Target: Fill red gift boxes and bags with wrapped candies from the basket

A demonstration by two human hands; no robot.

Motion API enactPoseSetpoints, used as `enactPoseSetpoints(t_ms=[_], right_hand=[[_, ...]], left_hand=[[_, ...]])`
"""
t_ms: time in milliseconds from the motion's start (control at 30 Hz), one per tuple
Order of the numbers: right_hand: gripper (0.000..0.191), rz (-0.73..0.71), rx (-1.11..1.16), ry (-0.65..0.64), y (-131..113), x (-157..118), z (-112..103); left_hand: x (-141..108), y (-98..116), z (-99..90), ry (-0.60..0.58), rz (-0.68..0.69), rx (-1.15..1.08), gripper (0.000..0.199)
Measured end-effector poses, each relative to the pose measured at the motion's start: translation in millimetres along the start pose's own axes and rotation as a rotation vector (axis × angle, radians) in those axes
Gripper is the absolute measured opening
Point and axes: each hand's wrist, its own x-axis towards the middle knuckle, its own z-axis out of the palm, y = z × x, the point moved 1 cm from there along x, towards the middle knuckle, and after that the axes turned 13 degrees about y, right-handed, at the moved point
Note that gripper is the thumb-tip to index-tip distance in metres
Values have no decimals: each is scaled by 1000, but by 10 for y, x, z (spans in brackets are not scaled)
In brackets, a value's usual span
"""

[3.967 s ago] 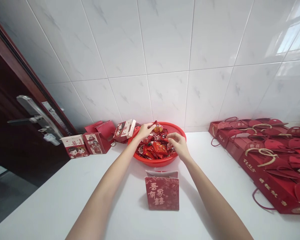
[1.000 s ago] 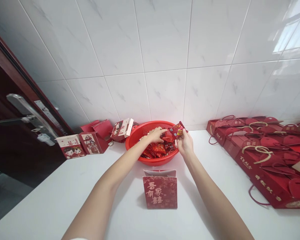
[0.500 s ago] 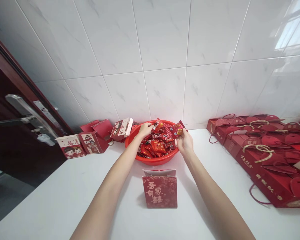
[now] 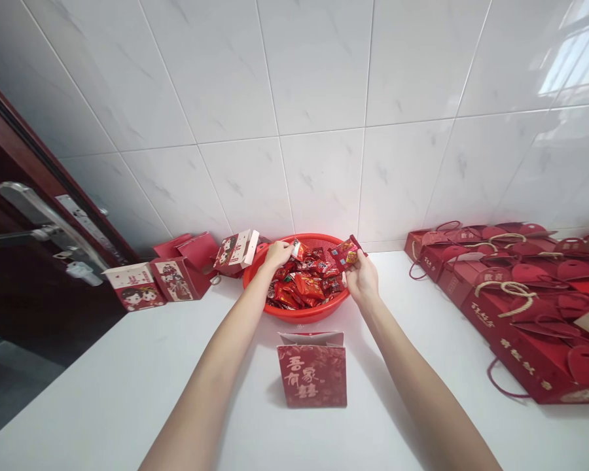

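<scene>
A red plastic basket (image 4: 304, 316) full of red-wrapped snack packets (image 4: 308, 285) stands against the wall. Over its left rim, my left hand (image 4: 279, 254) is closed in a pinch on a small red-and-white packet (image 4: 299, 250). At the right rim, my right hand (image 4: 364, 277) grips a red snack packet (image 4: 344, 254) between thumb and fingers, its printed face turned towards me. Between my forearms, nearer to me, a dark red paper gift box (image 4: 312, 375) with pale lettering stands upright with its top open.
Several small gift boxes (image 4: 179, 278) stand left of the basket, one of them tilted (image 4: 234, 251). Many red boxes with rope handles (image 4: 508, 301) are packed together on the right of the white table (image 4: 177, 386). A dark door with a metal handle (image 4: 44, 229) is at the left.
My left hand has shifted slightly left, and its packet has come along, away from the basket's middle. My right hand keeps its packet almost in place. The view has shifted a little.
</scene>
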Motion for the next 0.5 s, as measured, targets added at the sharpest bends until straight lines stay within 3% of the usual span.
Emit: enactPoseSetpoints(t_ms=[200, 500], right_hand=[[8, 11, -2, 1, -7, -9, 0], [12, 40, 19, 13, -65, -82, 38]], left_hand=[[-27, 0, 18, -4, 34, 83, 20], [9, -14, 44, 20, 44, 150, 30]])
